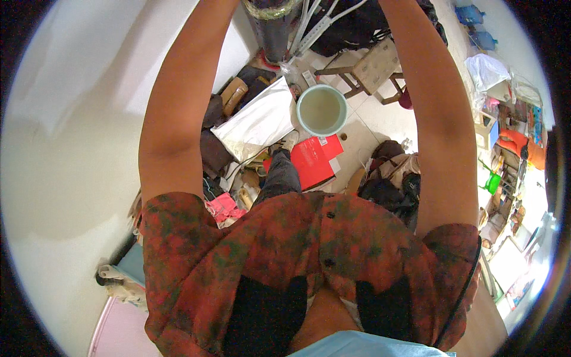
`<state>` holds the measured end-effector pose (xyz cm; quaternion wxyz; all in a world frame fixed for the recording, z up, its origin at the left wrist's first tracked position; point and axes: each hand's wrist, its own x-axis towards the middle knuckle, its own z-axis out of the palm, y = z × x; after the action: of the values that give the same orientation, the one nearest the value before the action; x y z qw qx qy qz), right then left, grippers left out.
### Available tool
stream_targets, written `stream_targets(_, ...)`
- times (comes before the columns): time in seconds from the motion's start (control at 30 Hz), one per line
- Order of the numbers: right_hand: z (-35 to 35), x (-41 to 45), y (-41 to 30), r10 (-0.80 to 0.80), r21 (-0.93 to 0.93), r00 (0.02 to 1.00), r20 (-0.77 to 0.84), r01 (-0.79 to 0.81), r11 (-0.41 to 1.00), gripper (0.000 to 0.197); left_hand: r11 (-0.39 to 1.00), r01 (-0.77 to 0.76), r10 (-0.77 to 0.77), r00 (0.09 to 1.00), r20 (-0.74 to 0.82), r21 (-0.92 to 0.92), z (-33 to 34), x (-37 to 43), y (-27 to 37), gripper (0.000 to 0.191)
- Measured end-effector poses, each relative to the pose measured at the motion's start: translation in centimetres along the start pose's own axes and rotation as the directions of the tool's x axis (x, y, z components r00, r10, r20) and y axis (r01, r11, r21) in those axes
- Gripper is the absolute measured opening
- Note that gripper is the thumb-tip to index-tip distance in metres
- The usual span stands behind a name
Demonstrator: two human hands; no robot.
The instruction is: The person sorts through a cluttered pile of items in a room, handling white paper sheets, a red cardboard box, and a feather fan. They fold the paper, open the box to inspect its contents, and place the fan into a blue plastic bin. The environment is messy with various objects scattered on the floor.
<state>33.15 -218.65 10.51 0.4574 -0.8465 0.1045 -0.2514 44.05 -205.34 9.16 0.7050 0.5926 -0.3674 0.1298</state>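
Both my hands are out of view past the top edge of the picture; only my bare forearms and upper arms show, stretched forward. Between them, on the tiled floor, stands a pale green bucket (322, 110) holding cloudy liquid. A wooden stool (374, 64) is just beyond it to the right. Left of the bucket lies a white plastic sheet or bag (258, 120). Flat red cardboard (310, 163) lies below the bucket, beside my shoe (290, 140). At the top, a dark cylinder (274, 35) with clear wrap round its upper part stands upright.
A white wall (67, 156) rises on the left. Bags and cloth (390, 178) are heaped right of the red cardboard. Pink cloth (223, 207) lies among clutter near my leg. Pale pipes or strips (314, 33) lean beside the cylinder. Blue water jugs (469, 15) and crowded shelving are far right.
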Motion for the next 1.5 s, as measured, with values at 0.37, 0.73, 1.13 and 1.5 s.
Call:
stream_targets(0.37, 2.2, -1.1, 0.0, -0.018, 0.095, 0.991, 0.129, 0.006, 0.995, 0.118, 0.944, 0.306, -0.250, 0.910, 0.330, -0.128, -1.7, -1.2, -0.6, 0.082)
stream_targets(0.73, 3.9, 0.3, -0.8, -0.023, -0.050, 0.999, -0.048, 0.020, 0.999, 0.098, 0.972, 0.226, -0.191, 0.920, 0.342, -0.064, -2.4, -0.6, -0.5, 0.061)
stream_targets(1.13, 3.8, 0.4, 3.5, -0.094, 0.036, 0.995, 0.037, 0.093, 0.995, 0.103, 0.983, 0.181, -0.158, 0.882, 0.444, -0.009, -2.6, -1.2, -2.9, 0.066)
stream_targets(1.5, 3.3, -1.3, 5.8, 0.018, 0.207, 0.999, 0.027, -0.023, 0.978, 0.118, 0.898, 0.248, -0.370, 0.872, 0.319, 0.364, -3.5, -4.0, -5.2, 0.122)
